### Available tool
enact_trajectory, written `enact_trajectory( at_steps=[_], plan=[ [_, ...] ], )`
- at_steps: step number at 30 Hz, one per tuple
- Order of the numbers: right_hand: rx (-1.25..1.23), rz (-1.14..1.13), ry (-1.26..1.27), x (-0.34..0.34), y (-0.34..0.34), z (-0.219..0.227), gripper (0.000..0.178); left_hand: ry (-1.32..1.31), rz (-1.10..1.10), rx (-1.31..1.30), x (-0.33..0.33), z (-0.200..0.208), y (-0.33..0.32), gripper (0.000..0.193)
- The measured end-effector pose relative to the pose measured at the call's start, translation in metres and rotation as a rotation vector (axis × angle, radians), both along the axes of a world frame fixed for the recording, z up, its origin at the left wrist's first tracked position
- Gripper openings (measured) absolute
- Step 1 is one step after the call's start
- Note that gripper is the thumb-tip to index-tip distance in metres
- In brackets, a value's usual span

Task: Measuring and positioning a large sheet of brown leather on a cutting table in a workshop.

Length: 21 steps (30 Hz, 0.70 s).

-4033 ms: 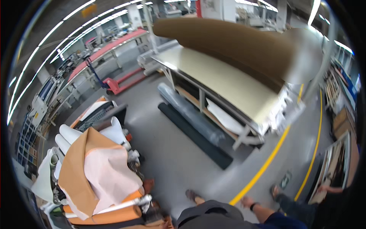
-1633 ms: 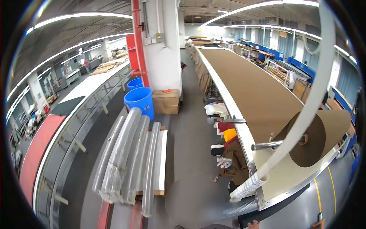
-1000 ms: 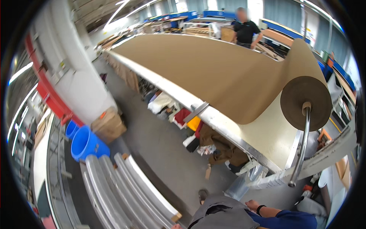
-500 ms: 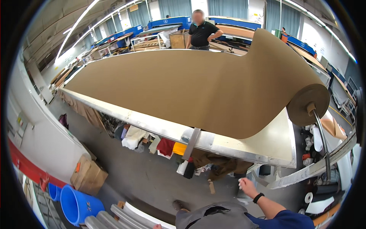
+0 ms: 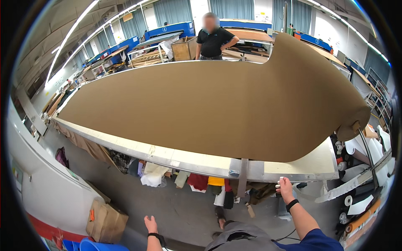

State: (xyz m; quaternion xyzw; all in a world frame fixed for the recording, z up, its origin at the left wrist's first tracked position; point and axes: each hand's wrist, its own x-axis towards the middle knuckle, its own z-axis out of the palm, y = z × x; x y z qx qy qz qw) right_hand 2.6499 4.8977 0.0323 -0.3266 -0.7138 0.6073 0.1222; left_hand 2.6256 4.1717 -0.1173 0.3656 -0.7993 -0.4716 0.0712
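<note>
A wide brown sheet, seemingly fabric, [image 5: 188, 113] covers most of a long pale table [image 5: 299, 170]. At the right it rises to a thick roll [image 5: 351, 127] carried on a metal bar [image 5: 368, 154]. My right hand [image 5: 285, 189] is just off the table's near edge, right of the grey strap [image 5: 243, 178]. Its fingers are curled, with something small and whitish at their tips that I cannot make out. Lower down, over the floor, my left hand [image 5: 151, 225] holds nothing, thumb and fingers apart. Neither hand visibly touches the sheet.
Across the table stands a person in a black shirt [image 5: 213, 42], hand on hip. Cloth pieces [image 5: 197, 182] hang beneath the near edge. A cardboard box [image 5: 106, 221] and blue bins [image 5: 100, 244] stand lower left; several rolls [image 5: 356, 201] lie at the right.
My view has shifted closer to the table. My right hand has come up to its near edge, and my left hand has risen fully into view. The roll end sits farther right.
</note>
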Motion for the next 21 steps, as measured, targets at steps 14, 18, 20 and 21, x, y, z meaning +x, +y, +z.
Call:
enact_trajectory(
  at_steps=[14, 18, 20, 21],
  plan=[
    [-0.543, -0.363, 0.215, -0.118, -0.020, -0.001, 0.031, 0.061, -0.428, -0.498, -0.296, 0.128, 0.032, 0.065],
    [-0.548, -0.447, 0.177, -0.143, -0.008, -0.005, 0.028, 0.087, -0.489, -0.560, -0.362, 0.122, 0.063, 0.068],
    [-0.539, -0.480, 0.175, -0.156, -0.011, -0.002, 0.025, 0.037, -0.518, -0.618, -0.384, 0.120, 0.065, 0.070],
    [-0.537, -0.491, 0.170, -0.159, -0.018, -0.002, 0.025, 0.031, -0.530, -0.616, -0.392, 0.122, 0.063, 0.070]
  ],
)
